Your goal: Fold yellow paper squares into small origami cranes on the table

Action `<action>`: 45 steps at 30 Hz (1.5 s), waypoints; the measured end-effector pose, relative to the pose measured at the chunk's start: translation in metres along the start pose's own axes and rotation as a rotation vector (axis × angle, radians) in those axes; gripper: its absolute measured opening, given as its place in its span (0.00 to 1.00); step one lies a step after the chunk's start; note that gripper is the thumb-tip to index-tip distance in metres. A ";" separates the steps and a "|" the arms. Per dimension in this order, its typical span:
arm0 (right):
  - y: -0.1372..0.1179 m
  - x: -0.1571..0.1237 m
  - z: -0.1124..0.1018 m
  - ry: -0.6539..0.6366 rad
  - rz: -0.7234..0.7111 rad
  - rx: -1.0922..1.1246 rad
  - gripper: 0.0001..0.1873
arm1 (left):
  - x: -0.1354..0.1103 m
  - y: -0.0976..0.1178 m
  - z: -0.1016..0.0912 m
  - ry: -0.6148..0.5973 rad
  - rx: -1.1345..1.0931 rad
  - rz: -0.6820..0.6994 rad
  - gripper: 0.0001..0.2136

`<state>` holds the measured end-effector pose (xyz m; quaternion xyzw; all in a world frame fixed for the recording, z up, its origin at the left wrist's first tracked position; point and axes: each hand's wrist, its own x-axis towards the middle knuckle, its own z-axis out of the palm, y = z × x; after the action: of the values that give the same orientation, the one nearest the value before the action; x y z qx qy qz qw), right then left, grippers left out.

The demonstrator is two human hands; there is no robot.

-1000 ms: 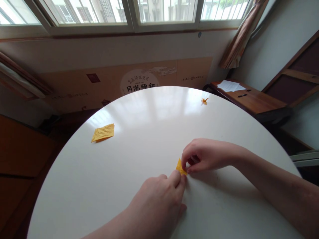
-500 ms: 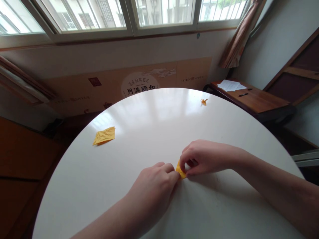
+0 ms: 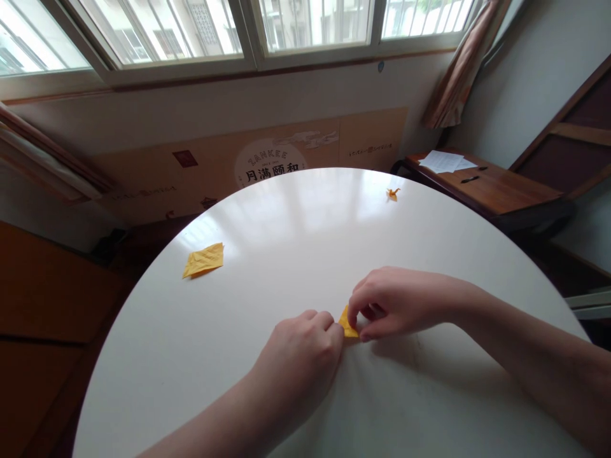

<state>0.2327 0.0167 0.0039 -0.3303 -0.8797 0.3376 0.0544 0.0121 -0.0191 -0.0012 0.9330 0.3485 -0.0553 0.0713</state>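
Note:
A small folded piece of yellow paper lies on the white round table between my hands. My left hand is closed at its left edge, the fingertips mostly hidden under the knuckles. From the right, my right hand pinches the paper with thumb and curled fingers, covering its right side. Farther off to the left rests a larger creased yellow paper sheet, apart from both hands. Near the far right rim stands a tiny orange-yellow folded paper crane.
Beyond the table on the right is a wooden side table holding white papers and a dark pen. A printed cardboard panel leans below the window. Curtains hang at both sides.
The view has shifted slightly, moving everything a little to the right in the picture. Both hands stay at the small yellow paper, with hardly any movement of the fingers.

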 end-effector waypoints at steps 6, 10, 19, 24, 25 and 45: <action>-0.006 -0.005 -0.004 0.126 -0.087 0.065 0.06 | -0.002 -0.006 -0.004 0.286 -0.272 -0.088 0.08; -0.006 -0.003 -0.007 0.343 -0.073 0.211 0.13 | 0.001 -0.014 -0.009 0.328 -0.676 -0.246 0.07; -0.009 0.006 0.005 0.370 0.049 0.483 0.10 | 0.008 -0.023 -0.009 0.297 -1.053 -0.335 0.10; -0.014 0.012 0.012 0.401 0.103 0.531 0.07 | 0.008 -0.023 -0.006 0.389 -0.968 -0.297 0.07; -0.014 0.013 0.013 0.402 0.109 0.530 0.06 | 0.009 -0.023 -0.006 0.412 -0.957 -0.284 0.07; -0.031 0.012 0.020 0.517 0.060 0.604 0.04 | 0.003 -0.018 -0.014 0.398 -1.030 -0.171 0.03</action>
<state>0.1999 -0.0044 0.0068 -0.3991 -0.6881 0.4883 0.3590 0.0033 -0.0010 0.0108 0.7384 0.4117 0.2939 0.4459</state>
